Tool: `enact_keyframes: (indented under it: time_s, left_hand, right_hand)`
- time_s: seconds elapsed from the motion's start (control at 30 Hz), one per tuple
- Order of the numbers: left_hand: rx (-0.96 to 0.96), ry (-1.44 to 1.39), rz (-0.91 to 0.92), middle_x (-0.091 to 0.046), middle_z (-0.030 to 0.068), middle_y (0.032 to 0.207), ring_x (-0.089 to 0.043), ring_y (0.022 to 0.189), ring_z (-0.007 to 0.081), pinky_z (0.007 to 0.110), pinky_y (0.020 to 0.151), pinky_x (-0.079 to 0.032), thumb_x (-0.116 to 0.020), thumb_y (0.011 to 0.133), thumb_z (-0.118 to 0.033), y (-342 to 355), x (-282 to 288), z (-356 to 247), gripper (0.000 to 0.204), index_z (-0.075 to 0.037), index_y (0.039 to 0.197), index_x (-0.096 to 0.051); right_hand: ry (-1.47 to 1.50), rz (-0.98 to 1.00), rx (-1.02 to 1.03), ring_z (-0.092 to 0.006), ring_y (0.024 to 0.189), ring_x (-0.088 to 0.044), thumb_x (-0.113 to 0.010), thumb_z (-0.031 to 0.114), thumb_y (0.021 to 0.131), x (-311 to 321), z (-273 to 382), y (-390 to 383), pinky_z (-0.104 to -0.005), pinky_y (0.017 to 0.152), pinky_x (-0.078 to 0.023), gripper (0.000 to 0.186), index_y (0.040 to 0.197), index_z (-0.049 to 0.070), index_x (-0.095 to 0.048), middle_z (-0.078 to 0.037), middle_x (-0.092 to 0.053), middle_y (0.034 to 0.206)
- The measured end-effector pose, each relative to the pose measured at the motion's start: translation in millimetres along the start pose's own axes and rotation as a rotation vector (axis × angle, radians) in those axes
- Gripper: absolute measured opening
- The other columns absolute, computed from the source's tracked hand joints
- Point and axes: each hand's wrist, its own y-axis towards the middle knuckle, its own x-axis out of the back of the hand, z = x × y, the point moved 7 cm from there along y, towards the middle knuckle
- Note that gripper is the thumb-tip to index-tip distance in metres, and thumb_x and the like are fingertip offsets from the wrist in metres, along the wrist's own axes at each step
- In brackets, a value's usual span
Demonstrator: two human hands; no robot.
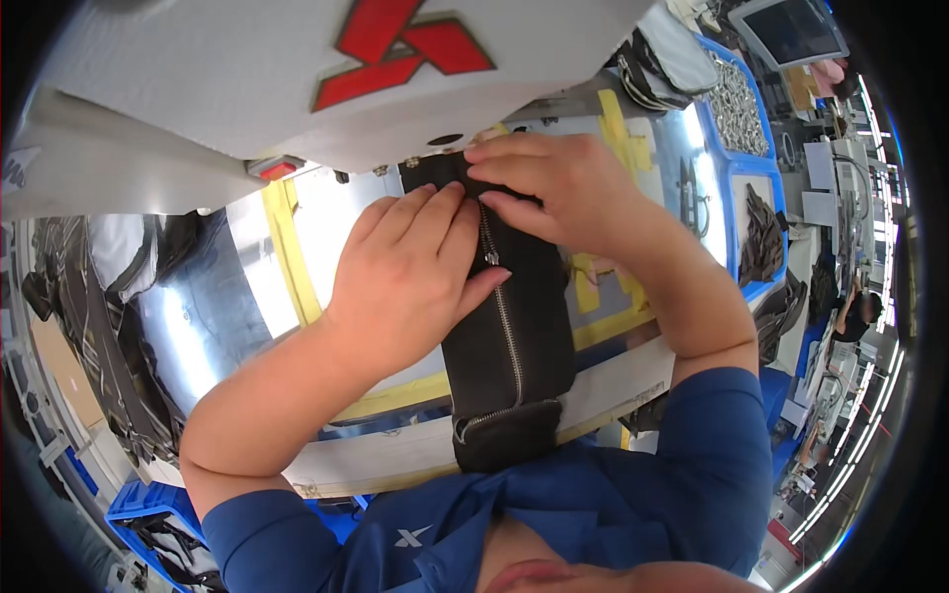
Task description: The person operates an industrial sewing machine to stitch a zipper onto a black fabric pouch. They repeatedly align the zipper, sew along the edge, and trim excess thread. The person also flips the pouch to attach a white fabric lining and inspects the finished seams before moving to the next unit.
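A black fabric piece (539, 326) with a long silver zipper lies lengthwise beneath the white sewing machine head (247, 89), with a zippered pouch end (509, 440) near me. My left hand (405, 277) is on its left side, fingers bent together and gripping it, thumb over the zipper below the metal slider (491, 257). My right hand (554, 188) grips the upper part, fingertips at the machine's underside and thumb near the zipper. What lies under my fingertips is hidden. The shiny work surface (193, 331) has yellow tape strips (292, 257) on it.
Dark patterned fabric (89, 346) piles at the left. At the upper right are a blue tray (741, 168) of metal parts and dark pieces, folded pouches (662, 59) and a screen (791, 30). A blue crate (138, 504) stands lower left. A co-worker (860, 314) is at far right.
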Motion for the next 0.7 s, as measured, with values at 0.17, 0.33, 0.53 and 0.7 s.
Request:
enact_keyframes:
  time_s: [0.17,0.33,0.53,0.7]
  left_hand:
    - [0.006,-0.001,0.01,-0.071,0.0176,0.128,-0.069,0.117,0.0344,0.045,0.101,-0.052,-0.087,0.082,-0.043,2.0,0.3,0.4,0.062,0.001,0.123,-0.071]
    - [0.014,-0.012,0.001,-0.072,0.0175,0.128,-0.07,0.116,0.0345,0.045,0.101,-0.052,-0.087,0.081,-0.043,2.6,0.9,0.8,0.063,0.001,0.124,-0.07]
    - [0.026,-0.006,0.008,-0.07,0.0159,0.132,-0.067,0.119,0.034,0.046,0.101,-0.052,-0.088,0.079,-0.045,4.9,1.5,2.6,0.068,0.0,0.126,-0.07]
    - [0.038,0.012,0.06,-0.069,0.0132,0.137,-0.064,0.124,0.0327,0.046,0.103,-0.048,-0.087,0.079,-0.048,9.2,0.4,6.0,0.069,-0.001,0.127,-0.071]
  right_hand:
    - [0.006,-0.01,0.012,-0.0282,0.108,-0.077,-0.081,0.015,0.089,-0.3,-2.7,0.8,-0.0373,0.087,-0.063,0.025,0.113,0.007,-0.08,-0.008,-0.079,0.121]
    - [0.046,-0.009,0.008,-0.0293,0.107,-0.077,-0.079,0.013,0.09,0.8,-2.0,2.3,-0.0378,0.088,-0.063,0.024,0.113,0.007,-0.08,-0.008,-0.079,0.121]
    - [0.024,-0.033,0.028,-0.0256,0.103,-0.076,-0.075,0.019,0.094,-0.9,-4.8,1.5,-0.0374,0.083,-0.062,0.021,0.112,0.01,-0.079,-0.003,-0.079,0.122]
    - [-0.021,-0.042,0.02,-0.0244,0.099,-0.077,-0.075,0.019,0.094,-1.1,-0.6,-0.6,-0.0366,0.079,-0.062,0.019,0.109,0.01,-0.08,-0.002,-0.079,0.121]
